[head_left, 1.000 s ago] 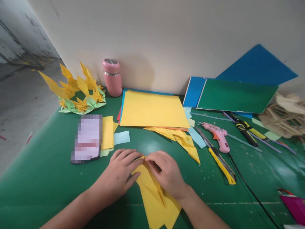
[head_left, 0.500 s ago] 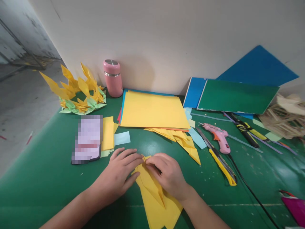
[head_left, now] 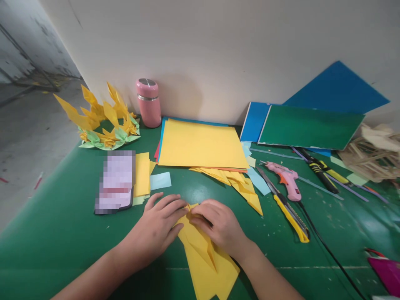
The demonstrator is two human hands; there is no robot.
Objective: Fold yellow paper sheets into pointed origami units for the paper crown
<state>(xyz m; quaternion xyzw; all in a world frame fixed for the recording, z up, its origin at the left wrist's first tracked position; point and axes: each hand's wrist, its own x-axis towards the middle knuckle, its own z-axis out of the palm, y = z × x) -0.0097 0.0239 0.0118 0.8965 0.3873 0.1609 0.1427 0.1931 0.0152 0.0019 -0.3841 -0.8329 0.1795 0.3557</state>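
A folded sheet of yellow paper (head_left: 204,264) lies on the green table in front of me, with creases and a raised fold down its middle. At its upper left edge, my left hand (head_left: 164,221) holds the paper down with bent fingertips, the thumb lower on the same edge. My right hand (head_left: 218,225) pinches the narrow top of the paper between thumb and fingers. Both sets of fingertips nearly meet there and partly hide the fold.
Behind my hands lie a stack of coloured sheets (head_left: 200,143) and folded yellow pieces (head_left: 245,189). On the left are a phone (head_left: 117,179), a paper crown (head_left: 109,129) and a pink flask (head_left: 149,106). A glue gun (head_left: 287,179) and a utility knife (head_left: 290,216) lie right.
Both hands keep their places at the top of the yellow paper; the fingers shift only very slightly. The whole view has moved a little.
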